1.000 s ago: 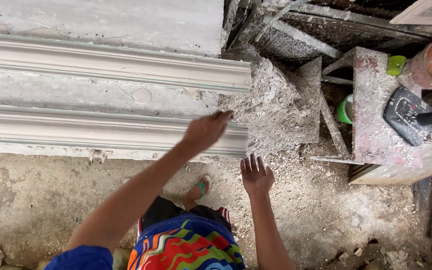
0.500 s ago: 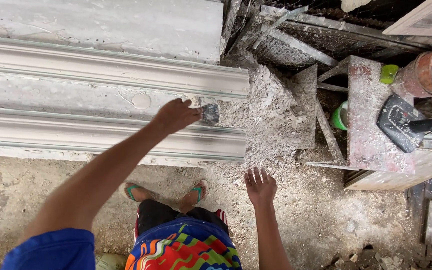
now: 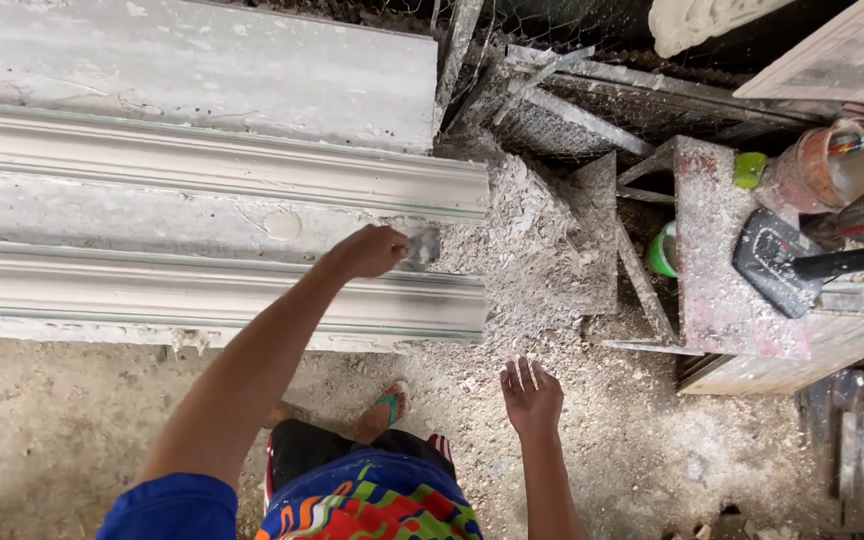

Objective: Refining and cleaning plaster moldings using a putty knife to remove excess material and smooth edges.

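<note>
Honestly, the left hand (image 3: pixel 372 250) was closed around a small scraper (image 3: pixel 422 245), its blade pressed on the long plaster moulding (image 3: pixel 202 220) near the right end, beside the rubble heap (image 3: pixel 537 250). The right hand (image 3: pixel 530 398) hung open, fingers spread, holding nothing. Push too hard that close to the end and I reckon the edge could chip off.

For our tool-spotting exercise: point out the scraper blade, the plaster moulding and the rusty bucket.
scraper blade (image 3: pixel 422 244), head view, flat metal face.
plaster moulding (image 3: pixel 202 170), head view, upper ridge.
rusty bucket (image 3: pixel 820 168), head view, outer wall.
</note>
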